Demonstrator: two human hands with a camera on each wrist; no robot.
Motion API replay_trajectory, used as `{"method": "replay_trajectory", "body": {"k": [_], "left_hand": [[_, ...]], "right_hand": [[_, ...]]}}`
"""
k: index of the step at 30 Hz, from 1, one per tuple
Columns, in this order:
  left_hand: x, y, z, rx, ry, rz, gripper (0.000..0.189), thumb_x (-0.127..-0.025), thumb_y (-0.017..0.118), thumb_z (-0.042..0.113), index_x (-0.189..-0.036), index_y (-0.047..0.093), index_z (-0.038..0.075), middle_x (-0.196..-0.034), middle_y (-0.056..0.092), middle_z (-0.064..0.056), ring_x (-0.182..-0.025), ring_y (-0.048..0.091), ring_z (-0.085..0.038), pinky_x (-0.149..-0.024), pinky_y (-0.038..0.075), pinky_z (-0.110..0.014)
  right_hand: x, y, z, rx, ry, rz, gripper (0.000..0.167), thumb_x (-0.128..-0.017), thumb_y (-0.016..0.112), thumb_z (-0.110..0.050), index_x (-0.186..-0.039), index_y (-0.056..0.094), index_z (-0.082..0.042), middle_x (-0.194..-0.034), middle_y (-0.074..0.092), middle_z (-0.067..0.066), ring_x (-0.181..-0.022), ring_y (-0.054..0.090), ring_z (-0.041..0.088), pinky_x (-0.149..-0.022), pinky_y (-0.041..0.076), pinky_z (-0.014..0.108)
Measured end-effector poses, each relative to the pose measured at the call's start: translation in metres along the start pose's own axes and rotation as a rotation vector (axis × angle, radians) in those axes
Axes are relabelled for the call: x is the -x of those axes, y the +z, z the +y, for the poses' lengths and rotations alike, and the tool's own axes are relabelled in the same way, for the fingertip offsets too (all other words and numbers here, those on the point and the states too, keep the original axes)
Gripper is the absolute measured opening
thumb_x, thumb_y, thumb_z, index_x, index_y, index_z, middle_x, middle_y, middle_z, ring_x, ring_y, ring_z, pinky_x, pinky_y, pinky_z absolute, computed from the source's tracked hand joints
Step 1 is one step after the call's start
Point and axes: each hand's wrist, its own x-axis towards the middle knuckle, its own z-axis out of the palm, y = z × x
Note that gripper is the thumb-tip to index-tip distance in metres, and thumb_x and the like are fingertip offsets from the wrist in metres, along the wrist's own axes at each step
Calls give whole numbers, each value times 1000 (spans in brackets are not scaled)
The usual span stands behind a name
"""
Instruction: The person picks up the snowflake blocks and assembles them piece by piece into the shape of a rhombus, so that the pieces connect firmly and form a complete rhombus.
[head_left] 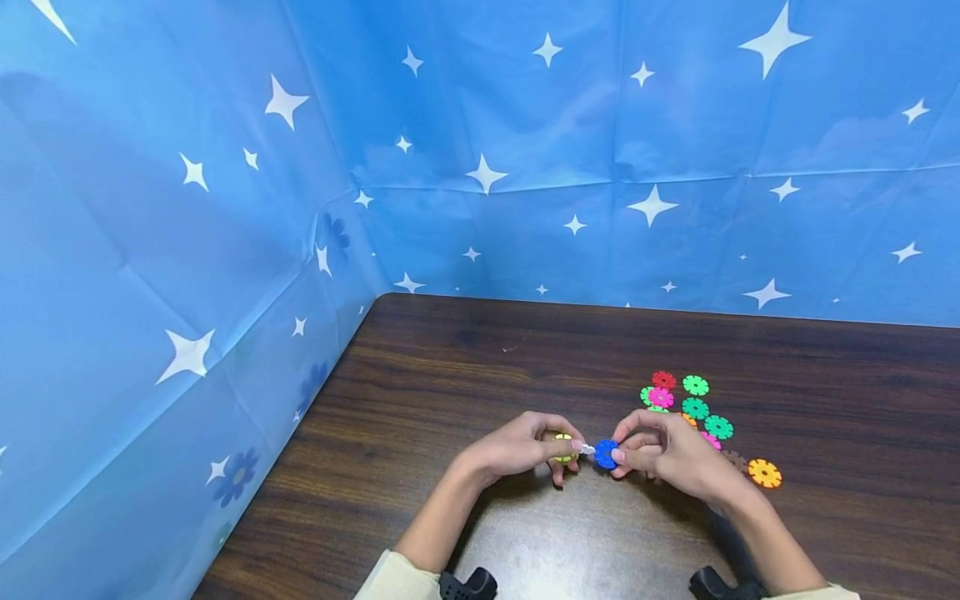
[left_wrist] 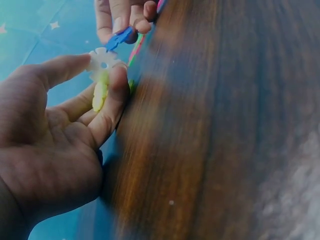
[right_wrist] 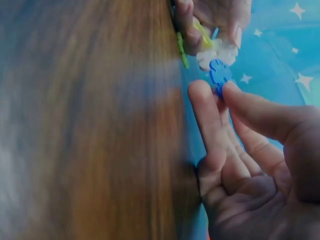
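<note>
My left hand (head_left: 517, 446) pinches a white notched snowflake disc (left_wrist: 102, 62) between thumb and fingers. Joined to that disc is a yellow snowflake disc (left_wrist: 100, 94), partly covered by the fingers. From the other side my right hand (head_left: 671, 454) pinches a blue snowflake disc (head_left: 604, 454) by its edge. The blue disc meets the rim of the white one at an angle; how deep their slots sit in each other I cannot tell. Close to the left fingers, a yellow-green piece (right_wrist: 183, 50) shows in the right wrist view, its joint hidden.
Loose snowflake discs lie on the dark wooden table (head_left: 420, 375) beyond and beside the right hand: a red disc (head_left: 663, 380), a pink disc (head_left: 661, 397), an orange disc (head_left: 765, 473), several green ones. Some are hidden by that hand. A blue star-patterned curtain (head_left: 525, 125) borders the table.
</note>
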Motion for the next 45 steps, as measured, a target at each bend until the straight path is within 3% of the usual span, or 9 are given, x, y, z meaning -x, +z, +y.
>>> {"method": "replay_trajectory", "body": {"k": [11,18,27,30,34,36,40,45], "left_hand": [[-1,0,-3,-16,9,-2,21,-106,69,21,-119,76,7,-96,80,-8,-69,72,-13,-84,56,-23],[-1,-2,-4,-32,24,-12,22,-105,70,17,-122,76,5,-100,82,-11,-70,72,-13,-83,54,-22],[-1,-2,-4,-59,37,-28,22,-104,71,12,-123,76,2,-92,81,-13,-66,69,-10,-54,36,-17],[0,-3,-5,-60,45,-42,24,-106,67,12,-126,74,0,-93,80,-14,-67,69,-10,-57,40,-17],[1,-8,-9,1,36,-47,27,-111,61,18,-130,70,2,-95,78,-8,-75,71,-12,-82,54,-21],[2,-11,-11,78,33,-41,27,-112,58,20,-131,67,2,-94,74,-6,-78,71,-14,-92,56,-25],[1,-16,-13,229,54,-34,27,-114,52,18,-129,61,-2,-95,67,-5,-79,67,-15,-92,57,-30],[0,-16,-14,257,62,-37,27,-115,50,18,-130,59,-3,-98,68,-5,-82,68,-15,-89,58,-29]], "right_hand": [[0,7,-5,-22,38,14,28,-101,74,-13,-119,62,6,-98,80,11,-82,80,23,-59,51,27],[-1,10,-6,-50,30,25,30,-100,76,-9,-118,61,9,-93,79,13,-79,78,22,-63,55,26],[-2,17,-9,-83,45,54,24,-98,77,-3,-112,63,9,-87,79,11,-73,76,22,-65,59,29],[-2,18,-8,-91,54,61,23,-99,76,-4,-113,64,9,-89,79,9,-75,77,20,-66,60,28],[-3,17,-8,-90,45,58,36,-101,75,-9,-130,64,11,-109,78,15,-86,78,19,-73,62,26],[-4,17,-8,-51,12,39,47,-101,76,-11,-138,60,12,-120,74,21,-91,75,20,-76,62,26],[-3,22,-10,146,-49,-2,54,-98,81,-17,-142,61,6,-126,65,24,-87,60,17,-68,51,24],[-1,32,-12,387,-108,-17,46,-98,80,-22,-139,69,-5,-123,55,16,-86,44,16,-67,40,25]]}}
